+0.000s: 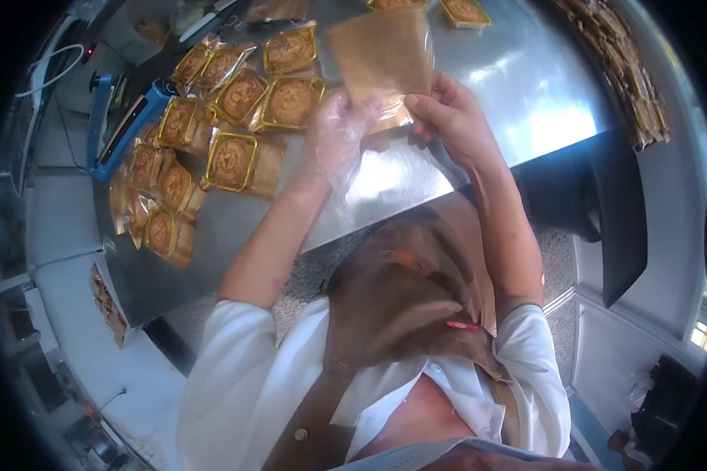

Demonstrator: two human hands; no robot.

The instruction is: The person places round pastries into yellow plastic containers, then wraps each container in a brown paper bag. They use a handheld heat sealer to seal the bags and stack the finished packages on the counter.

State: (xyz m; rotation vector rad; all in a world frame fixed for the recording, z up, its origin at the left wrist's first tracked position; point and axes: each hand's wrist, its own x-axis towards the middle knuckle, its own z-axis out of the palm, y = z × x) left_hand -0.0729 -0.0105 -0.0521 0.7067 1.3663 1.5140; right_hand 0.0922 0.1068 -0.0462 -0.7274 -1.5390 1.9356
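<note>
Both hands hold a brown paper bag with a clear, shiny film side (383, 53) over the steel table. My left hand (339, 126), in a clear plastic glove, grips its near left part. My right hand (451, 115), which looks bare, pinches its near right corner between thumb and fingers. Whether anything lies inside the bag cannot be told. Left of my left hand, several round patterned pastries in yellow trays lie in bags, among them one bagged pastry (231, 161) and another (290, 103). Beyond the held bag stands a pastry in a yellow tray (465, 12), seemingly unbagged.
A blue heat sealer (126, 126) stands at the left behind the bagged pastries. A knife with a white handle (206, 22) lies at the far left. The steel table's (506, 100) near edge runs before my apron. Brown packets (624, 76) are stacked at the right.
</note>
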